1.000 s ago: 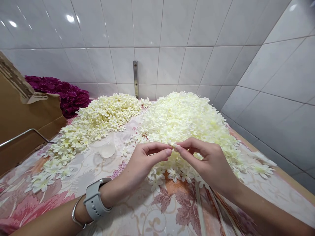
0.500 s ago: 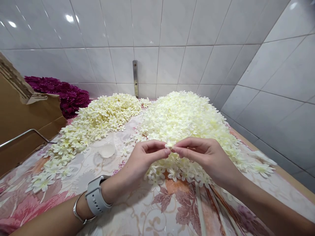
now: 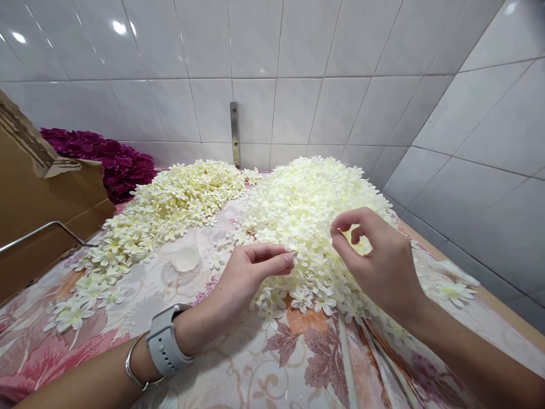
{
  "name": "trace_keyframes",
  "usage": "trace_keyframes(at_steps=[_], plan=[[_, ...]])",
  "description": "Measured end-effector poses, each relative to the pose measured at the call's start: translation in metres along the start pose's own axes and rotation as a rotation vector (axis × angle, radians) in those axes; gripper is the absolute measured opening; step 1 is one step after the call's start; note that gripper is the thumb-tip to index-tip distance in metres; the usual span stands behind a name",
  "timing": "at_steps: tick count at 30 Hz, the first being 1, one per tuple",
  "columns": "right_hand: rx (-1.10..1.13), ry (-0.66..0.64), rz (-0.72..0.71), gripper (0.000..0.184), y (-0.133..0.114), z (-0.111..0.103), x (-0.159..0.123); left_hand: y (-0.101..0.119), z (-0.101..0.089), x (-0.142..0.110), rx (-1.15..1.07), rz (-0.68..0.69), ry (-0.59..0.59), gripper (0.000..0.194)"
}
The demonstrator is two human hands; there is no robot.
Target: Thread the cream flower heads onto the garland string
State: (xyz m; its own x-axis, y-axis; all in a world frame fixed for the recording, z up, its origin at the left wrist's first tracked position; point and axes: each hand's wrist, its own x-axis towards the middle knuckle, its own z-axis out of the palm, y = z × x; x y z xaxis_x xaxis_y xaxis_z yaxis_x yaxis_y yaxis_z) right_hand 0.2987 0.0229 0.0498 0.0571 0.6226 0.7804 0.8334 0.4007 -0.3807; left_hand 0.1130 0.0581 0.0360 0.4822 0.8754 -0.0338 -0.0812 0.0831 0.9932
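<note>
My left hand (image 3: 251,272) is closed in a pinch, thumb against forefinger, at the near edge of a large heap of white artificial flowers (image 3: 315,199). A small white flower (image 3: 293,253) seems to be in its fingertips, mostly hidden and blending with the heap behind. My right hand (image 3: 378,261) is raised over the heap's right side, apart from the left, with thumb and forefinger tips pressed together in a ring. Whatever lies between those tips is too small to make out.
A second heap of cream flowers (image 3: 183,196) lies left, beside a clear plastic piece (image 3: 185,258). A cardboard box (image 3: 51,210) with a metal rod (image 3: 42,229) stands far left before purple flowers (image 3: 102,162). Thin strips (image 3: 347,352) lie on the floral tablecloth (image 3: 251,352). Tiled walls close off the back and right.
My right hand has parted from the left and moved up and to the right. My left hand stays in the same place, still pinching.
</note>
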Motion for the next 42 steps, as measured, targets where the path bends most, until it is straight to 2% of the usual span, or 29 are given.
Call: trace_keyframes(at_steps=[2, 4, 7, 10, 12, 14, 17, 20, 24, 28, 32, 36, 39, 42], plan=[[-0.058, -0.017, -0.255, 0.013, -0.006, 0.001, -0.002, 0.000, 0.000, 0.000, 0.016, 0.014, 0.001, 0.011], [-0.029, -0.051, -0.397, 0.010, -0.012, 0.003, -0.005, 0.001, 0.001, -0.001, 0.023, 0.033, -0.022, 0.010], [0.010, -0.103, -0.443, 0.009, -0.018, 0.009, -0.012, 0.003, 0.003, -0.001, 0.021, 0.061, -0.053, 0.009], [0.013, -0.090, -0.426, 0.015, -0.016, 0.014, -0.016, 0.004, 0.004, -0.003, 0.016, 0.055, -0.034, 0.009], [0.060, -0.077, -0.369, 0.017, -0.015, 0.014, -0.018, 0.005, 0.005, -0.004, 0.019, 0.051, -0.029, 0.012], [0.136, -0.094, -0.249, 0.015, -0.016, 0.011, -0.017, 0.006, 0.005, -0.005, 0.027, 0.054, -0.031, 0.013], [0.235, -0.159, -0.018, 0.013, -0.020, 0.006, -0.016, 0.006, 0.006, -0.006, 0.024, 0.043, -0.021, 0.012], [0.310, -0.243, 0.144, 0.012, -0.024, 0.003, -0.012, 0.005, 0.006, -0.006, 0.037, 0.038, -0.013, 0.012], [0.414, -0.368, 0.280, 0.008, -0.024, 0.001, -0.007, 0.004, 0.005, -0.004, 0.052, 0.048, -0.025, 0.015], [0.483, -0.460, 0.330, 0.016, -0.023, -0.002, -0.004, 0.003, 0.004, -0.003, 0.046, 0.021, 0.014, 0.011], [0.491, -0.391, 0.403, 0.015, -0.020, -0.004, -0.002, 0.003, 0.003, -0.002, 0.029, -0.006, 0.033, 0.010], [0.405, -0.151, 0.446, 0.014, -0.008, -0.006, 0.001, 0.004, 0.003, -0.002, 0.025, 0.006, 0.036, 0.010], [0.226, -0.016, 0.395, 0.011, 0.004, -0.005, 0.005, 0.003, 0.003, -0.003, 0.011, 0.006, 0.045, 0.012], [0.048, 0.036, 0.274, 0.006, 0.010, -0.004, 0.006, 0.002, 0.002, -0.003, -0.004, 0.004, 0.043, 0.012]])
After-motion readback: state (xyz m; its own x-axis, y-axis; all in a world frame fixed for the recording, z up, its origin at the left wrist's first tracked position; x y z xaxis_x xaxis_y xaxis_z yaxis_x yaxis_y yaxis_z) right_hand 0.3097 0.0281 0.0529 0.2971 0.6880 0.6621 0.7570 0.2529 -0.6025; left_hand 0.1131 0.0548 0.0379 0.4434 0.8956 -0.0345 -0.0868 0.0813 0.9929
